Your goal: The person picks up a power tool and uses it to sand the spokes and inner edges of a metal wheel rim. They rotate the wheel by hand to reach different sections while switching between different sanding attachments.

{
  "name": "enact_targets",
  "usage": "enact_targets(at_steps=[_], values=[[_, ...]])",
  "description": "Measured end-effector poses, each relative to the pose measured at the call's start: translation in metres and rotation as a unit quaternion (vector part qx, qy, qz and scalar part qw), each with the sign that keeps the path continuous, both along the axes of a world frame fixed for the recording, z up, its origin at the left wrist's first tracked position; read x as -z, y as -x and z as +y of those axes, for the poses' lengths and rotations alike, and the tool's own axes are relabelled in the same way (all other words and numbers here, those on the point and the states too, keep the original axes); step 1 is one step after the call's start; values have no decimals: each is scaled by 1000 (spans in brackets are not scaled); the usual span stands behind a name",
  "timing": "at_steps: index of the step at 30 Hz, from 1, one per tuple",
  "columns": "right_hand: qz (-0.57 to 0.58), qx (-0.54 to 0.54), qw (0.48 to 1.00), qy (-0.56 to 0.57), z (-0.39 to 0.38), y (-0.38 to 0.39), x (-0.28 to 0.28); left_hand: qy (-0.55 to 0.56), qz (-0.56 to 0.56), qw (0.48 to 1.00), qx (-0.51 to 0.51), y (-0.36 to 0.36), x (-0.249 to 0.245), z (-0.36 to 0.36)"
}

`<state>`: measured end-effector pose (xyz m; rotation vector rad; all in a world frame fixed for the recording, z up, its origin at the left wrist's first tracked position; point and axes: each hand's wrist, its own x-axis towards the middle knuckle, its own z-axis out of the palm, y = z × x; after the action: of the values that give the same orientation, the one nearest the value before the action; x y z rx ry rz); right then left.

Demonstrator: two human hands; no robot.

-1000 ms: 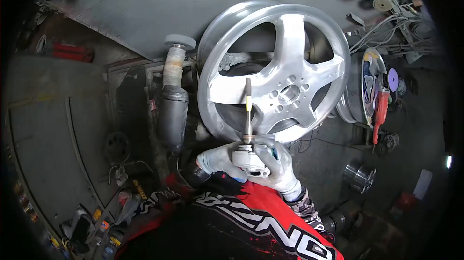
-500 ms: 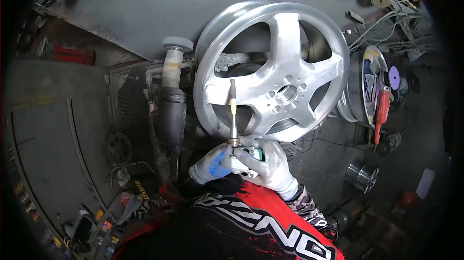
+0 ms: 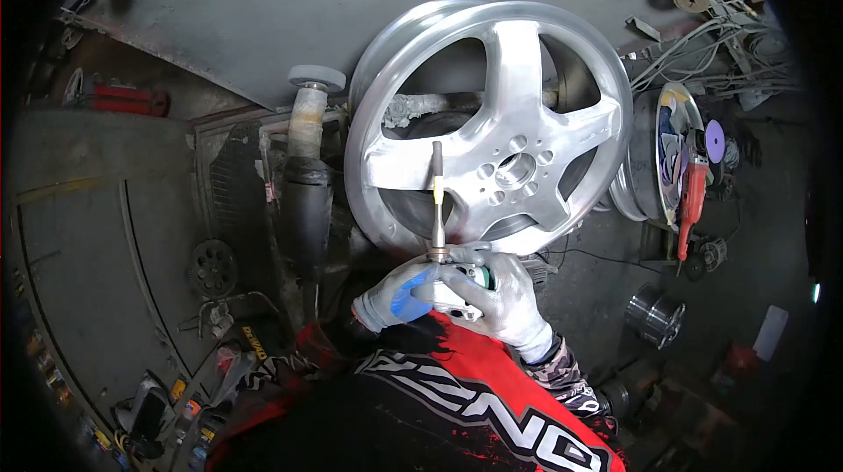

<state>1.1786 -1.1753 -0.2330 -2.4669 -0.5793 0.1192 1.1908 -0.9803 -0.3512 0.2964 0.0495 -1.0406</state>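
Both my hands wear grey work gloves and are close together in front of my chest. My right hand (image 3: 511, 298) is wrapped round the white and green body of a die grinder (image 3: 438, 216). From the other side, my left hand (image 3: 397, 298), with a blue patch on its glove, grips the same tool near its collar. The tool's long metal shaft has a yellow band and a grey tip, and points away from me. It overlaps a left spoke of a shiny five-spoke alloy wheel (image 3: 516, 64), which stands tilted just beyond my hands.
Left of the wheel stands a dark upright machine with a pale round disc (image 3: 316, 78) on top. To the right, a red polisher (image 3: 694, 195) with a purple pad leans on another wheel rim holding cloths (image 3: 674, 151). A shiny metal cylinder (image 3: 656, 317) lies lower right. Cables (image 3: 694, 55) hang at upper right.
The grinder and both my hands have shifted slightly to the right against the wheel. My grip looks the same. The whole view has drifted a little.
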Motion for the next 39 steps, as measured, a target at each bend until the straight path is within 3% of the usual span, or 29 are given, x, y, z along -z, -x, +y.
enact_targets(at_steps=[1, 2, 4, 5, 6, 7, 8, 9, 10, 14, 16, 17, 19, 22, 27, 30, 35, 38, 39], values=[[9, 6, 1000, 8, -1, 0, -2, 104, 36, 993, -33, -6, -16, -3], [31, 23, 999, 0, -5, 3, -5, 106, 36, 993, -34, -5, -18, -6], [33, 36, 999, -2, -13, 6, -3, -9, -74, 997, -37, -3, -19, -12], [35, 49, 998, -7, -15, 6, -3, -8, -74, 996, -40, 4, -8, -10], [34, 48, 998, -16, -16, 5, -4, -120, -266, 953, -86, 12, 8, -7], [34, 45, 998, -16, -15, 3, -7, -227, -443, 858, -126, 21, 23, -5], [44, 28, 999, -9, -12, 0, -10, -230, -442, 858, -128, 17, 14, -5], [52, 10, 999, -3, -9, -3, -12, -59, -213, 971, -94, 9, -3, -4], [51, 9, 999, -5, -6, -5, -11, 118, 35, 991, -51, 4, -13, -3], [51, 11, 998, -23, -1, -4, -12, 81, 48, 994, -53, 4, -15, 4], [47, 23, 999, -15, -1, -1, -12, -18, -70, 997, -19, -2, -19, 1], [42, 37, 998, -11, -1, 1, -11, -14, -70, 997, -21, -2, -18, -1], [38, 48, 998, -3, 1, 4, -12, 32, 53, 998, -16, -1, -12, -4], [43, 36, 998, 22, 12, 5, -11, 35, 66, 995, -59, 25, 27, 2], [28, 21, 999, 40, 37, 10, -1, 63, 112, 991, -40, 13, 1, 34], [6, 11, 1000, 25, 53, 7, 5, 44, 22, 997, -56, 18, 7, 55], [14, -16, 1000, 2, 68, 0, 9, -16, 12, 997, -75, 19, 3, 77], [6, -10, 1000, -1, 66, 0, 3, 34, 48, 997, -49, 11, -7, 76], [7, -4, 1000, 17, 62, 2, 2, -46, -36, 997, -45, 7, -21, 71]])
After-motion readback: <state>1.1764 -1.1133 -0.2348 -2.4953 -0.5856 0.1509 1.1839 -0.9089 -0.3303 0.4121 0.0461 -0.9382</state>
